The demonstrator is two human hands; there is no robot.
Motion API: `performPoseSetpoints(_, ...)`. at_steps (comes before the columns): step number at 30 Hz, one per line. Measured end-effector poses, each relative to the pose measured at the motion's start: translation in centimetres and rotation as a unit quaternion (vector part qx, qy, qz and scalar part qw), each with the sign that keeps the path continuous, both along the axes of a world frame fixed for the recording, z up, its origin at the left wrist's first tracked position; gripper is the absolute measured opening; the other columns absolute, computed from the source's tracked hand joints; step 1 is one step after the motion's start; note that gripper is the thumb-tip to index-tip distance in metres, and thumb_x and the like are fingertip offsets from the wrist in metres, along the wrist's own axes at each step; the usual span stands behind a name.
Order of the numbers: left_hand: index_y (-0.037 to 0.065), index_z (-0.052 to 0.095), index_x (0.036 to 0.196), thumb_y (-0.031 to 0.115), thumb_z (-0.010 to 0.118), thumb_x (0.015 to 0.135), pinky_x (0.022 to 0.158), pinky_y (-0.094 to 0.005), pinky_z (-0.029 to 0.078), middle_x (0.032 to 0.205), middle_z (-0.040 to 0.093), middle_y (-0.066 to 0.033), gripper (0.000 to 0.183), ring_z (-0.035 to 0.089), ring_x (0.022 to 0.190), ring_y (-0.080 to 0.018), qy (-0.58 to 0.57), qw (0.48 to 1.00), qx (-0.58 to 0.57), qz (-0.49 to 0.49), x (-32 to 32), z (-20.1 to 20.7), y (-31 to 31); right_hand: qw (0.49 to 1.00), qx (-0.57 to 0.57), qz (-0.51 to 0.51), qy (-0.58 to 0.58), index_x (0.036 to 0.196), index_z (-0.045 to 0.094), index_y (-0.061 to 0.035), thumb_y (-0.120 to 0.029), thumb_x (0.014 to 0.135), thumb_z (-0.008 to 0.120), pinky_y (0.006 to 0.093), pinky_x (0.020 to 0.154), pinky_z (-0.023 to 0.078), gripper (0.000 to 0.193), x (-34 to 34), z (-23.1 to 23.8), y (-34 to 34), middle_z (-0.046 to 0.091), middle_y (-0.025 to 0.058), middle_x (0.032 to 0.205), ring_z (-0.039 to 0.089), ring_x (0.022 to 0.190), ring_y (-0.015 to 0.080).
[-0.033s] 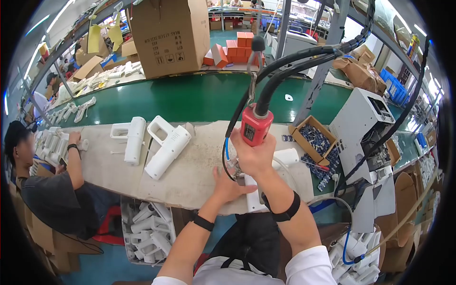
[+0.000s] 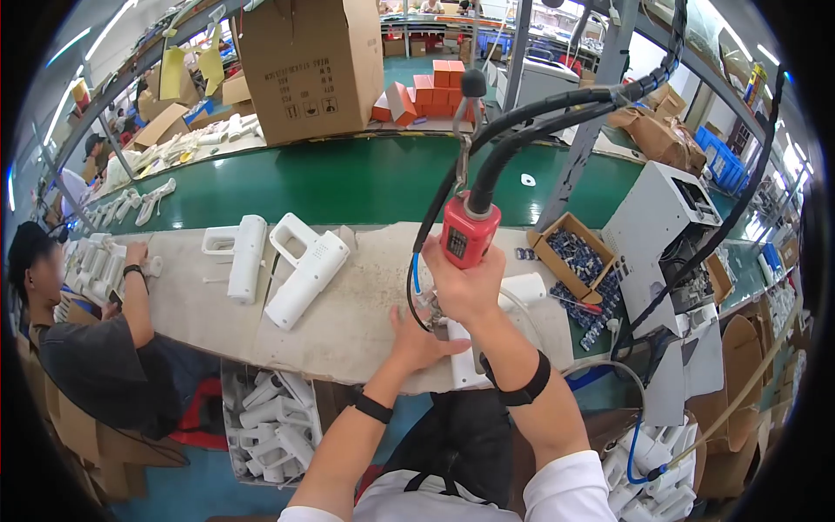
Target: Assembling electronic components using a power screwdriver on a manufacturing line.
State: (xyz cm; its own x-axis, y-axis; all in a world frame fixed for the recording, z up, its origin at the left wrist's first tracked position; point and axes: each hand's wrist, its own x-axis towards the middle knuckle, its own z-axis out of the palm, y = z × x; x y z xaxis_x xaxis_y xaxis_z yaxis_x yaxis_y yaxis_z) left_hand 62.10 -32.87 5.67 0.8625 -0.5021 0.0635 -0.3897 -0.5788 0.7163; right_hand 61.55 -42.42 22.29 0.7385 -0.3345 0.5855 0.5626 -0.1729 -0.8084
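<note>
My right hand (image 2: 467, 283) is wrapped round a red-topped power screwdriver (image 2: 470, 233), held upright over the bench. Its lower end is hidden behind my hand and wrist. Just below, my left hand (image 2: 419, 343) grips a white gun-shaped plastic housing (image 2: 466, 370), thumb stretched across it and fingers near the tool's lower end. My right forearm covers much of this housing, and another white part of it or beside it (image 2: 524, 290) shows to the right. Two more white gun-shaped housings (image 2: 304, 277) (image 2: 247, 259) lie on the bench to the left.
A cardboard box of small dark parts (image 2: 570, 254) stands right, with loose ones and a red-handled screwdriver (image 2: 581, 301) beside it. A grey machine (image 2: 657, 239) is farther right. Black cables (image 2: 544, 113) hang overhead. Bins of white housings (image 2: 271, 426) stand below. A co-worker (image 2: 96, 348) sits left.
</note>
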Motion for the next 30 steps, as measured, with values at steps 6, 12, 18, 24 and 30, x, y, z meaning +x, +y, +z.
performPoseSetpoints(6, 0.005, 0.030, 0.144, 0.061, 0.077, 0.059, 0.110, -0.0573, 0.003, 0.138, 0.045, -0.0150, 0.112, 0.030, 0.136, -0.0308, -0.030, 0.999, 0.001, 0.042, -0.7, 1.0, -0.4, 0.996, 0.078, -0.027, -0.021, 0.082, 0.060, -0.0004, -0.009, 0.085, 0.068, 0.0223, 0.043, 0.040, 0.012, -2.4, 3.7, -1.9, 0.057, 0.0015, 0.061, 0.051, 0.045, 0.0083)
performPoseSetpoints(12, 0.005, 0.027, 0.144, 0.057, 0.079, 0.059, 0.109, -0.0590, 0.004, 0.134, 0.047, -0.0153, 0.113, 0.033, 0.134, -0.0298, -0.017, 0.999, 0.003, 0.040, -0.6, 0.8, 0.0, 0.999, 0.033, -0.018, -0.004, 0.079, 0.059, -0.0008, -0.008, 0.085, 0.068, 0.0220, 0.042, 0.039, 0.012, -1.6, 2.1, -2.4, 0.056, 0.0008, 0.057, 0.052, 0.045, 0.0078)
performPoseSetpoints(18, 0.004, 0.031, 0.142, 0.055, 0.078, 0.063, 0.108, -0.0602, 0.009, 0.134, 0.046, -0.0158, 0.105, 0.034, 0.132, -0.0321, -0.010, 0.999, 0.004, 0.030, -1.1, 1.4, -0.1, 0.999, -0.001, -0.027, 0.039, 0.076, 0.060, -0.0022, -0.012, 0.083, 0.070, 0.0253, 0.050, 0.040, 0.016, -1.3, 0.4, -1.3, 0.057, -0.0012, 0.061, 0.050, 0.055, 0.0057)
performPoseSetpoints(24, 0.003, 0.028, 0.143, 0.045, 0.074, 0.071, 0.105, -0.0636, 0.018, 0.142, 0.035, -0.0200, 0.095, 0.034, 0.131, -0.0376, -0.076, 0.990, 0.047, 0.106, -5.0, 0.0, -2.7, 0.999, 0.033, -0.019, 0.017, 0.080, 0.060, -0.0023, -0.011, 0.084, 0.069, 0.0232, 0.048, 0.040, 0.014, -2.3, 0.8, -1.9, 0.056, -0.0010, 0.062, 0.051, 0.053, 0.0057)
performPoseSetpoints(30, 0.010, 0.022, 0.147, 0.040, 0.072, 0.071, 0.100, -0.0711, 0.020, 0.147, 0.027, -0.0221, 0.096, 0.028, 0.136, -0.0377, -0.062, 0.987, 0.035, 0.147, -0.7, 1.7, -2.9, 0.996, 0.053, -0.058, -0.052, 0.085, 0.057, -0.0008, -0.003, 0.085, 0.065, 0.0218, 0.041, 0.039, 0.009, -6.6, 5.6, -5.4, 0.054, 0.0014, 0.057, 0.050, 0.043, 0.0078)
